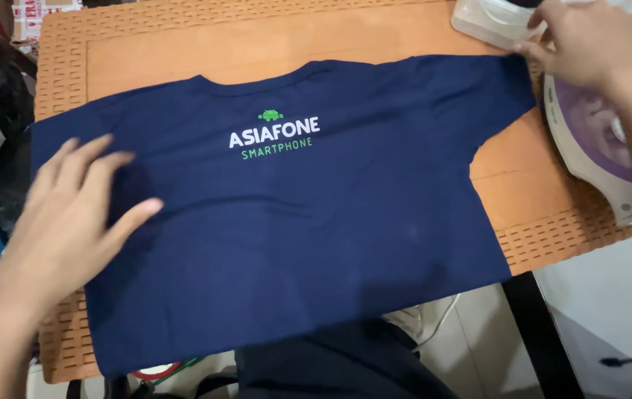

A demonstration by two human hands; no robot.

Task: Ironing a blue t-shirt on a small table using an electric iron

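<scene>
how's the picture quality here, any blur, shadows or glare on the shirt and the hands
Head view: the left hand is slightly motion-blurred at the fingers and casts a soft shadow on the navy t-shirt; the right hand at the sleeve edge is mildly soft too; lighting is even and warm on the orange table, with no harsh glare; a darker shadow falls across the shirt's lower hem.

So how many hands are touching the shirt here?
2. The left hand lies flat on the shirt near its left sleeve; the right hand pinches the right sleeve's edge at the table's far corner, beside the iron.
</scene>
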